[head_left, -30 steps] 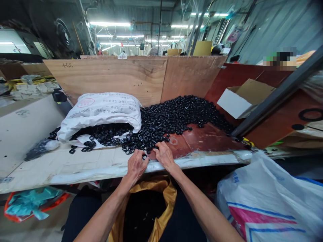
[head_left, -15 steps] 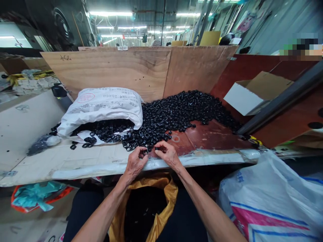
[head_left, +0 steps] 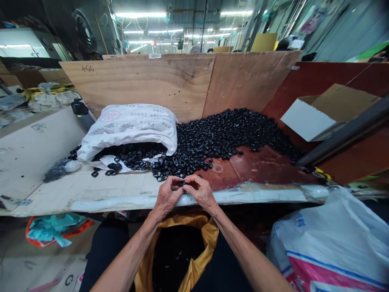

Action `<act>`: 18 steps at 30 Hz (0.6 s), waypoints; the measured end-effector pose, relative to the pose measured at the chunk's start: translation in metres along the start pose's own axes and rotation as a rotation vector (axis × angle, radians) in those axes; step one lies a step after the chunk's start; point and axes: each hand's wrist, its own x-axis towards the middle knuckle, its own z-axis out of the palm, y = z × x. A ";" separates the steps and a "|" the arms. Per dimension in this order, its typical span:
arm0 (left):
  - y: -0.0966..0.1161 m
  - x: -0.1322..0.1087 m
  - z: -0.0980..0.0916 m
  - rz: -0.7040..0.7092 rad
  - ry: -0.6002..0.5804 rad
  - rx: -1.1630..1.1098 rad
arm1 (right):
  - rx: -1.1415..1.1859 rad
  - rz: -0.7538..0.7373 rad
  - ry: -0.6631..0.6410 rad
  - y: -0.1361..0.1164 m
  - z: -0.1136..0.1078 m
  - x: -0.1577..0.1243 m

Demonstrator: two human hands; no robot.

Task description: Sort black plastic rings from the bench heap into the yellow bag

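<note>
A big heap of small black rings (head_left: 225, 132) lies on the bench, spilling from a white woven sack (head_left: 129, 125) on its side. My left hand (head_left: 165, 196) and my right hand (head_left: 200, 192) meet at the near edge of the heap, fingertips pinched together on a small black ring (head_left: 182, 183) between them. Below my hands, in my lap, an open yellow-lined bag (head_left: 179, 251) holds more black pieces.
Plywood boards (head_left: 170, 83) wall the bench at the back. A cardboard box (head_left: 322, 113) stands at the right on a red panel. A white printed sack (head_left: 328, 243) sits at lower right. Loose rings (head_left: 106, 172) lie near the white sack's mouth.
My hands have drawn back from the heap's edge toward me and come together, fingers now pinched on a ring between them. The view has shifted slightly.
</note>
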 end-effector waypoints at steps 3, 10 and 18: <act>0.000 -0.001 0.000 -0.026 -0.010 -0.073 | -0.004 0.010 0.015 0.003 -0.002 -0.002; 0.000 0.000 -0.006 0.042 -0.009 -0.024 | -0.040 -0.031 0.014 0.003 -0.006 -0.002; -0.004 0.001 -0.009 0.229 -0.010 0.001 | -0.064 0.095 0.030 -0.003 -0.002 -0.001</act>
